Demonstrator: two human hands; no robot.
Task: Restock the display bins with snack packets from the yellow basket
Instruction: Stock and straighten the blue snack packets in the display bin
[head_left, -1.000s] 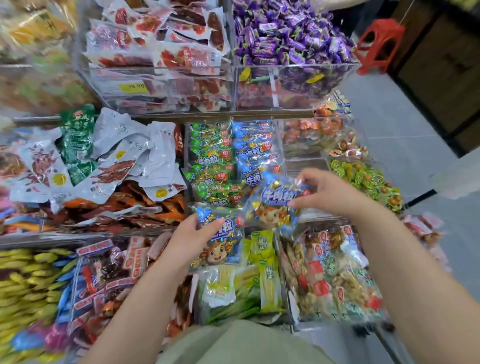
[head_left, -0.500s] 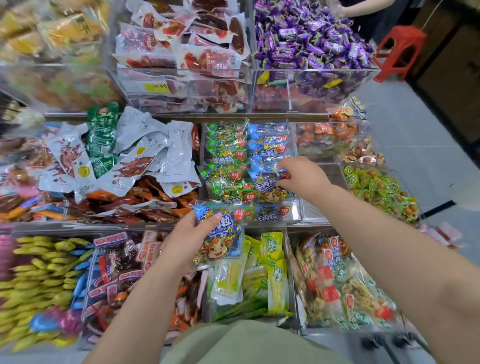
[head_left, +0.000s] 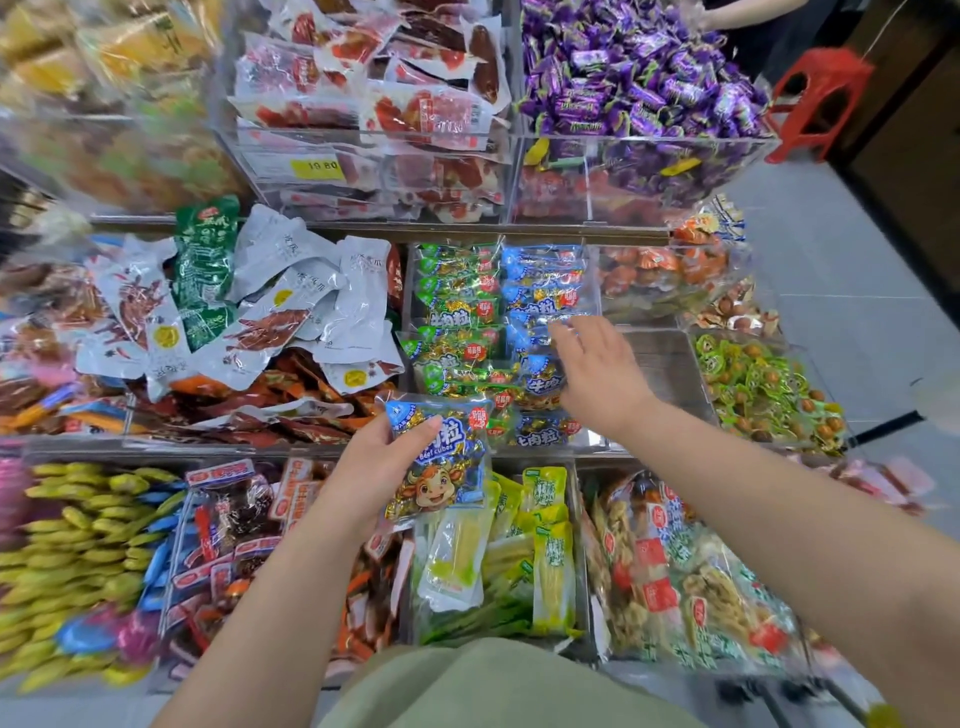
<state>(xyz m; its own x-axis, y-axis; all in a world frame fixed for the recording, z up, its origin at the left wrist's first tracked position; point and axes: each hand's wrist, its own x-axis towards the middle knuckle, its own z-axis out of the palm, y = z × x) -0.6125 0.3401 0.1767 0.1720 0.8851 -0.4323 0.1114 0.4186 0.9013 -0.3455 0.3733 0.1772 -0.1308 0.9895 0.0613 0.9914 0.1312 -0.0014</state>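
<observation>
My left hand (head_left: 374, 467) grips a blue beef-cube packet (head_left: 441, 467) with a cartoon cow, held upright just in front of the middle bin. My right hand (head_left: 597, 374) reaches over the clear middle bin (head_left: 592, 441), its fingers spread and touching the blue packets (head_left: 540, 301) stacked in the bin's right column. Green packets (head_left: 457, 312) of the same snack fill the left column. The yellow basket is not in view.
Silver and green pouches (head_left: 270, 306) pile up to the left, purple candies (head_left: 639, 83) fill the upper right bin, green-wrapped sweets (head_left: 763, 384) lie to the right. Yellow-green pickle packs (head_left: 498, 551) sit below. A red stool (head_left: 821, 98) stands on the floor at the far right.
My right hand carried a blue packet forward into the bin's right column and let go of it; its fingers now lie spread on the stack. The left hand kept its packet, almost still.
</observation>
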